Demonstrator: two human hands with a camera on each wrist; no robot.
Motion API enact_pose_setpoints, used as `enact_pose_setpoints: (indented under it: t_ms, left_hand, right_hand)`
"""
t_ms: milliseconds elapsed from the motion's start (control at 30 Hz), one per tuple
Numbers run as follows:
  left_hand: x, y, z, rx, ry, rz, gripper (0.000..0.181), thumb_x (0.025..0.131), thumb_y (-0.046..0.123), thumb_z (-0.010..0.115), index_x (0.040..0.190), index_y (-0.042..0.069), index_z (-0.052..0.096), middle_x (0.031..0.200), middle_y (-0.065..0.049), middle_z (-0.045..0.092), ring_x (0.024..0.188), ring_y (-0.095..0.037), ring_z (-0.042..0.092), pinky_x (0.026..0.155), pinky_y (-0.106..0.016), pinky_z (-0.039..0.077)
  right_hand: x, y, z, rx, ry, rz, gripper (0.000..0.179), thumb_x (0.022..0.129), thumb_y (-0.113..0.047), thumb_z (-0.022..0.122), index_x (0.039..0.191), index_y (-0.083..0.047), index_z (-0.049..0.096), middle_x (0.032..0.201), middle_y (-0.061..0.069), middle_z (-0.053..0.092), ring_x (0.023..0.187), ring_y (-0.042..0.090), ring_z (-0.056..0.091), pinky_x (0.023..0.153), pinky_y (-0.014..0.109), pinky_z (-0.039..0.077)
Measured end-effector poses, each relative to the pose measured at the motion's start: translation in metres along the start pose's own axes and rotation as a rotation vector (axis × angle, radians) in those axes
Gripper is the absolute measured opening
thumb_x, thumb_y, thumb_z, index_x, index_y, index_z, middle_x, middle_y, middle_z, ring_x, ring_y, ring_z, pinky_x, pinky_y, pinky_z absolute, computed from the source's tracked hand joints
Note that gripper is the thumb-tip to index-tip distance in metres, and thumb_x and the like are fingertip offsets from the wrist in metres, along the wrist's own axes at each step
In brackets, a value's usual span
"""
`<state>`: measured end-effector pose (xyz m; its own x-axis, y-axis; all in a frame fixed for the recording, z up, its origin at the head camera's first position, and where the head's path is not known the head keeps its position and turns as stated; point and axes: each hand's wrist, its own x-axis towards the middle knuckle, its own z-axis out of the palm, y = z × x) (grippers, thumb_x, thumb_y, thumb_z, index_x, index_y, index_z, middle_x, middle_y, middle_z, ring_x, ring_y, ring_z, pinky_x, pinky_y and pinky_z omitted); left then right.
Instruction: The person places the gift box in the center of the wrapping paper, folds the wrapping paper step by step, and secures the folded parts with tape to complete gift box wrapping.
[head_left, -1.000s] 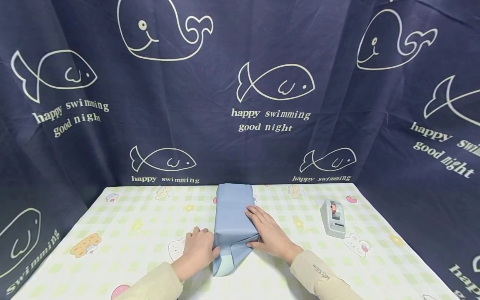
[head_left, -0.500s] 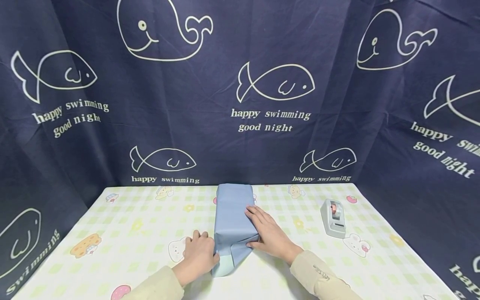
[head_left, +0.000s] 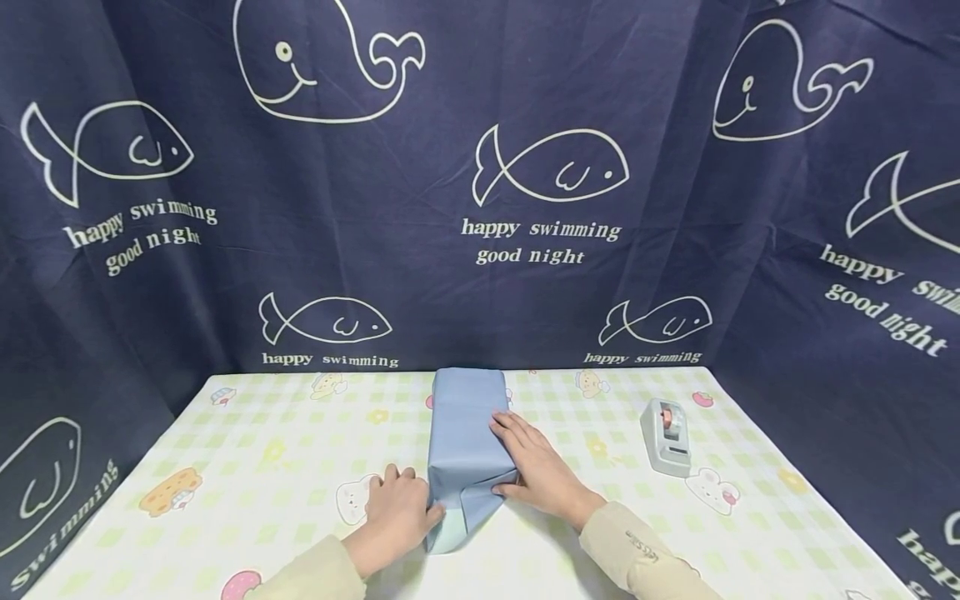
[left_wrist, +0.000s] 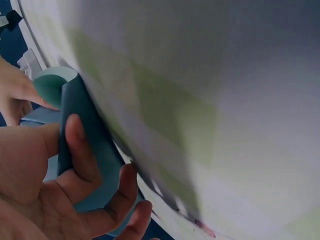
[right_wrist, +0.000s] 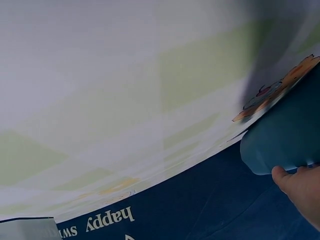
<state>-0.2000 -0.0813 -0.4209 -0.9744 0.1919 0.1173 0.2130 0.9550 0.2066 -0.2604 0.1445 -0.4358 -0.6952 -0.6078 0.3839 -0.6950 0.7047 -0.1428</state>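
Note:
A box wrapped in blue paper (head_left: 468, 425) lies on the table with its near end partly folded. At that end a paper flap (head_left: 450, 532) juts toward me, showing its pale green inner side. My left hand (head_left: 397, 510) pinches the flap's left edge; in the left wrist view, thumb and index finger (left_wrist: 80, 145) lie on opposite sides of the paper. Against the box's right side rests my right hand (head_left: 547, 471), its straight fingers on the top edge and its thumb at the near-end fold. The right wrist view shows only part of that hand (right_wrist: 302, 192).
To the right stands a grey tape dispenser (head_left: 666, 437) with a roll of tape. A checked cloth (head_left: 300, 467) with cartoon prints covers the table. Dark blue curtains (head_left: 420, 267) surround its back and sides.
My left hand has shifted slightly toward me along the flap's left edge. The right hand and the box have stayed in place.

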Motion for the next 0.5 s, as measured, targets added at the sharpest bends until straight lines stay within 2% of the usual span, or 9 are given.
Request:
enact_pose_setpoints:
  t_ms: [100, 267, 367, 500]
  left_hand:
    - [0.0, 0.0, -0.007, 0.012, 0.01, -0.016, 0.046, 0.078, 0.047, 0.064, 0.052, 0.014, 0.046, 0.066, -0.002, 0.045, 0.071, -0.023, 0.041, 0.064, -0.041, 0.032]
    - [0.005, -0.004, -0.013, -0.009, 0.101, -0.009, 0.046, 0.079, 0.049, 0.062, 0.051, 0.016, 0.046, 0.066, -0.001, 0.043, 0.07, -0.023, 0.04, 0.063, -0.038, 0.032]
    - [0.008, -0.007, -0.014, -0.027, 0.182, 0.012, 0.039, 0.083, 0.045, 0.06, 0.06, 0.017, 0.047, 0.068, 0.0, 0.043, 0.071, -0.023, 0.042, 0.064, -0.038, 0.033]
    - [0.011, -0.009, -0.013, -0.024, 0.287, 0.047, 0.021, 0.091, 0.032, 0.053, 0.08, 0.014, 0.052, 0.08, -0.003, 0.05, 0.081, -0.027, 0.048, 0.07, -0.039, 0.036]
  right_hand:
    - [0.0, 0.0, 0.001, 0.001, 0.007, -0.003, 0.089, 0.071, -0.039, 0.076, 0.14, -0.005, 0.031, 0.148, 0.009, 0.029, 0.138, 0.028, 0.025, 0.11, 0.043, 0.025]
    - [0.0, 0.001, 0.001, 0.003, 0.031, -0.012, 0.09, 0.069, -0.037, 0.077, 0.14, -0.004, 0.033, 0.147, 0.01, 0.031, 0.137, 0.03, 0.026, 0.109, 0.043, 0.025]
    - [0.0, 0.001, 0.002, -0.002, 0.031, -0.013, 0.089, 0.07, -0.038, 0.077, 0.14, -0.004, 0.033, 0.147, 0.01, 0.031, 0.137, 0.029, 0.026, 0.109, 0.043, 0.025]
    - [0.0, 0.001, 0.003, -0.002, 0.031, -0.019, 0.089, 0.07, -0.037, 0.077, 0.14, -0.004, 0.032, 0.147, 0.011, 0.031, 0.136, 0.031, 0.027, 0.108, 0.044, 0.026]
